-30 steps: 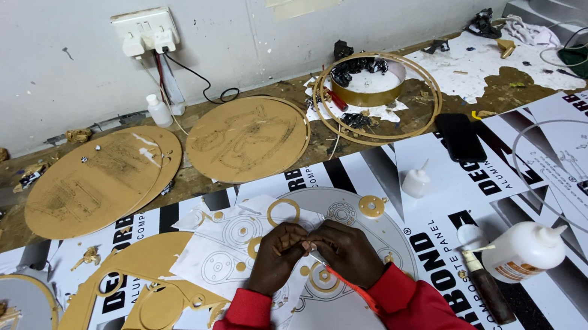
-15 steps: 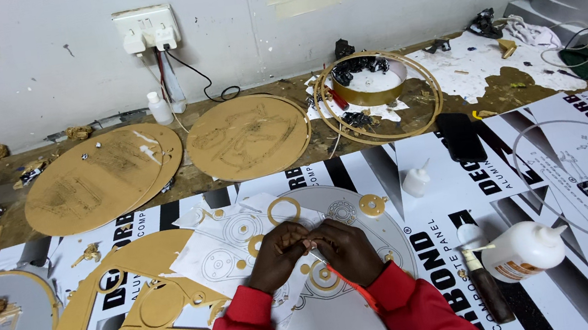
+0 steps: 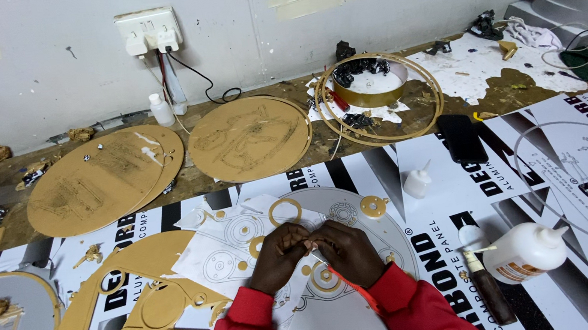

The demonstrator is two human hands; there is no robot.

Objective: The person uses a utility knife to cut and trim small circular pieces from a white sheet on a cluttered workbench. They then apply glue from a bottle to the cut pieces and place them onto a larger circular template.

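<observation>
My left hand (image 3: 281, 256) and my right hand (image 3: 348, 250) meet over a round grey disc (image 3: 330, 326) with drawn circle patterns, low in the middle of the head view. Together the fingertips pinch a small gold cut-out piece (image 3: 310, 244); most of it is hidden by the fingers. A thin orange tool (image 3: 349, 286) runs along my right wrist. Gold rings (image 3: 284, 210) and a gold gear-like disc (image 3: 373, 206) lie on the grey disc just beyond the hands. Both sleeves are red.
Two white glue bottles (image 3: 523, 252) (image 3: 417, 182) and a black phone (image 3: 461, 137) lie to the right. A gold cut-out sheet (image 3: 139, 314) lies left. Gold round plaques (image 3: 103, 180) (image 3: 249, 137), gold hoops (image 3: 380, 97) and a wall socket (image 3: 148, 31) are at the back.
</observation>
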